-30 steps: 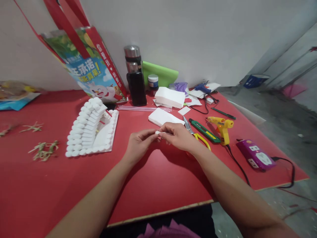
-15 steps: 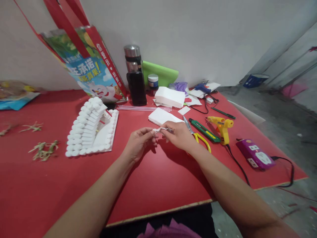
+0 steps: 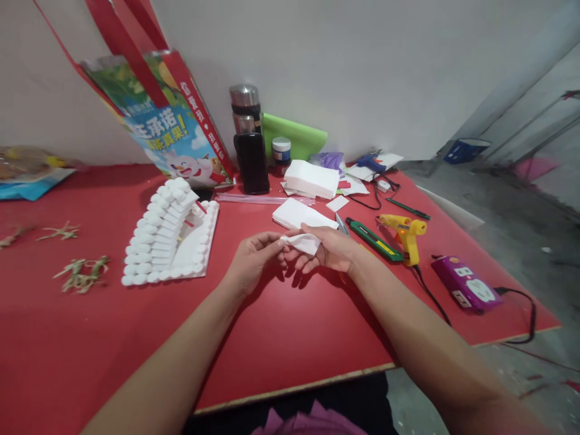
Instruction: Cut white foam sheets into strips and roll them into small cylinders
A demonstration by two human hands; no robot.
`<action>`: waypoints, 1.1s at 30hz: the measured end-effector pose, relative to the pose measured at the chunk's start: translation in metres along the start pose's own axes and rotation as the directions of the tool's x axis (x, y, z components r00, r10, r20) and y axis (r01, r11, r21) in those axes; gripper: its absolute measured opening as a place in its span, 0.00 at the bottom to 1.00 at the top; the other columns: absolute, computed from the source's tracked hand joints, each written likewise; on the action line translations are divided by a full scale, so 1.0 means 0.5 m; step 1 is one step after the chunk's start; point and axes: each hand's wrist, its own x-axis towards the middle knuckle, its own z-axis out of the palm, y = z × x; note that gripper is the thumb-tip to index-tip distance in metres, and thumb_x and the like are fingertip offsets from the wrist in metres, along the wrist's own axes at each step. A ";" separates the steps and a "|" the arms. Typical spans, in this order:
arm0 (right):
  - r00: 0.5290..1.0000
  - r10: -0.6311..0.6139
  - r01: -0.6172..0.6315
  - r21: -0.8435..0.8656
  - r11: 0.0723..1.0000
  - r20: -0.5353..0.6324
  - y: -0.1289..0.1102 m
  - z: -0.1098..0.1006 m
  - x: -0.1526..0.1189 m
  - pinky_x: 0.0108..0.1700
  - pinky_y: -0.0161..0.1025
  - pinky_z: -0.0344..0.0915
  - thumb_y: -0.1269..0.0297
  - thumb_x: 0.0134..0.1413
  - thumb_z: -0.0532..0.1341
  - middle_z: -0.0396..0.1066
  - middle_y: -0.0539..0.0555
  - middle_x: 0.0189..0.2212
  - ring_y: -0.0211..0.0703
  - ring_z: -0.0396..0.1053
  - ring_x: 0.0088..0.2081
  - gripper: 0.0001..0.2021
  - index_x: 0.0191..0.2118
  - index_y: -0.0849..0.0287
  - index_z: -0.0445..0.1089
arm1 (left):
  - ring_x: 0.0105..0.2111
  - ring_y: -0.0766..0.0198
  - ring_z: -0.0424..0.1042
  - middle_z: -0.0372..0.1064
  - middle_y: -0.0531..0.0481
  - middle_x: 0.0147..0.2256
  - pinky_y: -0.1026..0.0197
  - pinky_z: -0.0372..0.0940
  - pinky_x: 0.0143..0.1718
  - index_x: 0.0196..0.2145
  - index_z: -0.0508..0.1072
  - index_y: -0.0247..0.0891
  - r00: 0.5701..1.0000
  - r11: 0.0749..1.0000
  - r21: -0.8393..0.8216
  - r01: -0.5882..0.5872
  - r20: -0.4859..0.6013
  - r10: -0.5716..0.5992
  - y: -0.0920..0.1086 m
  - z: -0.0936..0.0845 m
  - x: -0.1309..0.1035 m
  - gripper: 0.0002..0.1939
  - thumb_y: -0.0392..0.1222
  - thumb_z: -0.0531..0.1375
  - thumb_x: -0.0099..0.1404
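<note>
A small piece of thin white paper (image 3: 307, 243), possibly tissue, is stretched between my hands above the red table, its left end twisted narrow and its right end flared. My left hand (image 3: 259, 257) is closed, pinching the twisted end between thumb and finger. Palm up, my right hand (image 3: 333, 248) has its fingers spread and loosely curled under the flared end, which lies against them. Just behind the hands lies a stack of white sheets (image 3: 301, 212). Scissors (image 3: 342, 223) are partly hidden by my right hand.
To the left stands a white stepped model (image 3: 154, 235) edged with round white pieces; twisted straw-like knots (image 3: 84, 273) lie beyond it. At right are a green cutter (image 3: 374, 240), a yellow glue gun (image 3: 405, 232) with its cord, and a purple power socket (image 3: 466, 283). A phone (image 3: 251, 163) stands at the back.
My right fingers have opened from a pinch and turned palm up. The paper, before a thin twisted strand, now shows a wider flared end. My left hand keeps its pinch.
</note>
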 end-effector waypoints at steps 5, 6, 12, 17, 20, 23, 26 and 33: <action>0.994 -0.114 0.113 -0.083 0.990 -0.005 0.010 0.008 -0.008 0.30 0.41 0.79 0.59 0.63 0.67 0.75 0.53 0.31 0.38 0.71 0.27 0.14 0.48 0.63 0.78 | 0.24 0.63 0.73 0.73 0.50 0.27 0.60 0.73 0.21 0.39 0.80 0.35 0.999 0.999 0.049 -0.024 0.025 0.022 -0.008 -0.002 0.000 0.14 0.48 0.71 0.62; 0.991 -0.136 0.135 -0.114 0.984 0.001 0.013 0.009 -0.007 0.31 0.40 0.79 0.59 0.60 0.70 0.75 0.53 0.31 0.36 0.69 0.26 0.14 0.46 0.63 0.79 | 0.24 0.63 0.73 0.73 0.50 0.27 0.59 0.73 0.21 0.39 0.80 0.35 1.000 0.998 0.055 -0.020 0.017 0.019 -0.009 -0.002 0.000 0.14 0.48 0.71 0.62; 0.949 -0.297 0.231 -0.409 0.883 -0.105 0.025 0.017 0.004 0.32 0.41 0.78 0.64 0.57 0.69 0.76 0.51 0.28 0.37 0.70 0.25 0.16 0.51 0.62 0.78 | 0.25 0.60 0.75 0.72 0.50 0.26 0.57 0.75 0.23 0.38 0.79 0.34 1.000 0.998 0.061 -0.009 -0.020 0.010 -0.010 -0.006 0.003 0.15 0.50 0.72 0.62; 0.877 -0.447 0.220 -0.678 0.702 -0.178 0.027 0.034 -0.001 0.28 0.36 0.70 0.65 0.59 0.64 0.75 0.48 0.23 0.39 0.73 0.22 0.03 0.34 0.58 0.73 | 0.24 0.61 0.75 0.73 0.49 0.27 0.56 0.75 0.23 0.37 0.78 0.34 0.999 0.999 0.043 -0.004 -0.041 0.006 -0.013 -0.002 0.004 0.17 0.50 0.72 0.60; 0.820 -0.539 0.234 -0.744 0.626 -0.195 0.034 0.044 -0.001 0.26 0.35 0.65 0.66 0.57 0.64 0.73 0.47 0.21 0.38 0.72 0.22 0.06 0.29 0.57 0.70 | 0.24 0.60 0.75 0.74 0.49 0.27 0.56 0.75 0.24 0.37 0.78 0.33 0.997 0.998 0.059 -0.032 -0.071 0.037 -0.014 0.005 0.003 0.17 0.50 0.73 0.59; 0.750 -0.644 0.294 -0.794 0.532 -0.153 0.039 0.052 -0.004 0.27 0.34 0.62 0.67 0.55 0.64 0.73 0.47 0.22 0.35 0.68 0.22 0.06 0.28 0.58 0.71 | 0.25 0.62 0.76 0.76 0.49 0.25 0.59 0.74 0.28 0.35 0.79 0.33 0.984 0.990 0.100 -0.099 -0.138 0.113 -0.011 0.014 0.002 0.16 0.47 0.75 0.55; 0.767 -0.636 0.345 -0.779 0.523 -0.088 0.035 0.054 -0.012 0.27 0.34 0.61 0.66 0.57 0.63 0.73 0.47 0.22 0.34 0.66 0.21 0.07 0.28 0.59 0.72 | 0.26 0.63 0.77 0.78 0.48 0.25 0.61 0.74 0.32 0.32 0.78 0.34 0.978 0.986 0.099 -0.136 -0.144 0.149 -0.006 0.017 0.003 0.15 0.44 0.77 0.52; 0.826 -0.563 0.389 -0.722 0.572 -0.001 0.018 0.039 -0.024 0.27 0.34 0.63 0.66 0.59 0.63 0.71 0.45 0.20 0.35 0.68 0.20 0.06 0.30 0.59 0.73 | 0.28 0.59 0.80 0.80 0.47 0.28 0.57 0.75 0.35 0.31 0.77 0.35 0.986 0.993 0.043 -0.105 -0.127 0.110 -0.006 0.002 0.006 0.18 0.42 0.79 0.47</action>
